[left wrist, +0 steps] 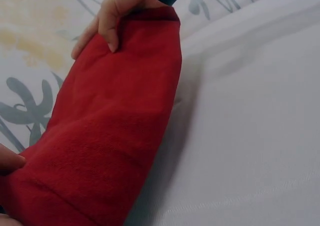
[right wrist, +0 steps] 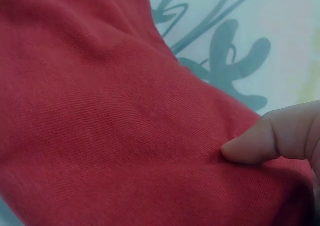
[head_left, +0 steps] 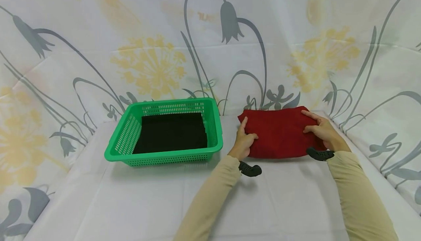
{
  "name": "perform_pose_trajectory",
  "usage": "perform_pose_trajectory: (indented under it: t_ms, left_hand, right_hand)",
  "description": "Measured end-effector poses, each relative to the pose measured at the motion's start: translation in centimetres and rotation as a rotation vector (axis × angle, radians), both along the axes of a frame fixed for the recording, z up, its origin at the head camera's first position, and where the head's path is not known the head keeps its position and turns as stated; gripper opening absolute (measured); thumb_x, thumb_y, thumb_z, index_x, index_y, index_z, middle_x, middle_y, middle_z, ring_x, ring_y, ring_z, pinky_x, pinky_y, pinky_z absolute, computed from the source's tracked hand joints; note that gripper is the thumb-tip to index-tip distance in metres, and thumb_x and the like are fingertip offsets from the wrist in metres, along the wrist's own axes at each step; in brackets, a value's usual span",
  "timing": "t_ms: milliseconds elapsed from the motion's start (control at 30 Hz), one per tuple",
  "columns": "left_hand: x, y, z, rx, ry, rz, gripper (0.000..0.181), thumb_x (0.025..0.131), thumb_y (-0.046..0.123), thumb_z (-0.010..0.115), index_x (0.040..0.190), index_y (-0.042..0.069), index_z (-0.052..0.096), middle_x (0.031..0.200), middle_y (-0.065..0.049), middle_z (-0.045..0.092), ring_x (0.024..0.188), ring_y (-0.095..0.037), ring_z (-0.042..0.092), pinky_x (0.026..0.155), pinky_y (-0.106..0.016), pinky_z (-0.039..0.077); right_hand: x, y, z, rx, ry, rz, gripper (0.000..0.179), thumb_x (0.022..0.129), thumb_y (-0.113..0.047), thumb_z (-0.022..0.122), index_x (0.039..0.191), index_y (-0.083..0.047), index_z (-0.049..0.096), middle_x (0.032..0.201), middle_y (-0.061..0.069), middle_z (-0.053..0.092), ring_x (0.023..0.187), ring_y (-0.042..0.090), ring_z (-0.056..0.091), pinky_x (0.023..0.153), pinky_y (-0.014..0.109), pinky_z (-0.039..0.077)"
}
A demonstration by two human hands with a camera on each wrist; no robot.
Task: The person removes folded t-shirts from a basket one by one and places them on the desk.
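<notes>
Pinch of left hand [head_left: 242, 144] and right hand [head_left: 325, 130] (arms [head_left: 213, 194] outstretched) on red cloth [head_left: 279, 134]

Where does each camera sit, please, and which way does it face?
Head: head-worn, facing forward and down at green basket, black cloth, red cloth; left hand, right hand, sleeves show.
Left wrist: worn there, facing along the red cloth to right hand; left fingers at lower left.
Right wrist: worn there, closely facing the red cloth; right thumb shows.
Both wrist views share the red cloth.
</notes>
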State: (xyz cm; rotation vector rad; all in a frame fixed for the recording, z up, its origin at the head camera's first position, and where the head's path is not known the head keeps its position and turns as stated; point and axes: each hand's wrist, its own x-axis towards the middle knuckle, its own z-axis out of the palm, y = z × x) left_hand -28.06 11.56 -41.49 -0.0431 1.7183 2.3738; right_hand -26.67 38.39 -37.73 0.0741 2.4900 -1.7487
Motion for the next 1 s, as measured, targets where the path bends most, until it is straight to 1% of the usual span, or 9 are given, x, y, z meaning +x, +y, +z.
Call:
perform_pose_trajectory:
  t_ms: [133,267,367,467,567,667,800,1000]
  left_hand:
    - [-0.1,-0.1,-0.2,-0.027,-0.015,0.005,0.086,0.080,-0.017,0.054,0.151,0.026,0.036,0.152,-0.008,0.026,0.133,-0.029,0.028,0.106,-0.049,0.028]
    - [-0.4,-0.2,-0.4,-0.054,-0.018,0.009,0.087,0.079,-0.018,0.054,0.151,0.027,0.037,0.152,-0.009,0.026,0.132,-0.030,0.029,0.106,-0.049,0.028]
    - [-0.5,-0.3,-0.4,-0.067,-0.018,0.009,0.087,0.078,-0.019,0.053,0.151,0.026,0.036,0.152,-0.010,0.026,0.132,-0.030,0.030,0.105,-0.049,0.028]
    - [-0.6,-0.3,-0.5,-0.075,-0.022,0.005,0.087,0.078,-0.019,0.053,0.151,0.025,0.035,0.152,-0.010,0.026,0.131,-0.030,0.030,0.106,-0.050,0.027]
    - [-0.7,-0.4,-0.6,-0.084,-0.024,0.000,0.087,0.078,-0.019,0.053,0.152,0.023,0.035,0.152,-0.010,0.027,0.131,-0.031,0.030,0.106,-0.052,0.026]
    - [-0.8,-0.4,-0.7,-0.095,-0.020,-0.007,0.088,0.077,-0.020,0.053,0.152,0.022,0.035,0.151,-0.010,0.028,0.131,-0.031,0.030,0.106,-0.053,0.025]
    - [-0.9,-0.4,-0.7,-0.114,-0.015,-0.022,0.089,0.076,-0.020,0.053,0.152,0.022,0.034,0.151,-0.010,0.029,0.131,-0.031,0.030,0.106,-0.053,0.025]
    - [-1.0,-0.4,-1.0,-0.172,-0.011,-0.031,0.088,0.076,-0.019,0.055,0.151,0.022,0.034,0.150,-0.010,0.030,0.132,-0.031,0.030,0.106,-0.052,0.026]
  right_hand:
    - [-0.3,-0.2,-0.2,0.035,0.002,0.005,0.079,0.088,0.001,0.058,0.156,-0.019,0.022,0.154,0.022,0.014,0.117,0.024,0.034,0.078,0.021,0.044]
    - [-0.5,-0.3,-0.5,0.034,-0.011,0.002,0.081,0.087,0.001,0.059,0.156,-0.021,0.021,0.154,0.022,0.013,0.116,0.025,0.035,0.077,0.024,0.045]
    - [-0.8,-0.4,-0.8,0.021,-0.008,0.005,0.082,0.086,0.003,0.058,0.156,-0.020,0.021,0.154,0.022,0.014,0.112,0.023,0.037,0.076,0.026,0.047]
    - [-1.1,-0.4,-1.2,0.030,0.000,0.002,0.082,0.085,0.003,0.059,0.156,-0.019,0.023,0.152,0.023,0.017,0.111,0.023,0.038,0.075,0.026,0.046]
    - [-1.3,-0.5,-1.6,0.062,0.007,-0.002,0.082,0.084,0.003,0.060,0.155,-0.017,0.024,0.149,0.025,0.021,0.109,0.025,0.039,0.074,0.024,0.045]
    - [-1.3,-0.6,-2.0,0.093,0.012,-0.005,0.082,0.084,0.003,0.060,0.155,-0.013,0.023,0.146,0.027,0.026,0.110,0.029,0.040,0.074,0.023,0.045]
    - [-1.0,-0.3,-2.7,0.135,0.023,-0.005,0.080,0.084,0.002,0.061,0.154,-0.009,0.022,0.145,0.031,0.026,0.113,0.033,0.038,0.075,0.022,0.043]
    - [-0.9,-0.1,-3.4,0.176,0.029,-0.014,0.080,0.083,0.002,0.062,0.152,-0.005,0.022,0.146,0.033,0.024,0.115,0.038,0.036,0.079,0.027,0.039]
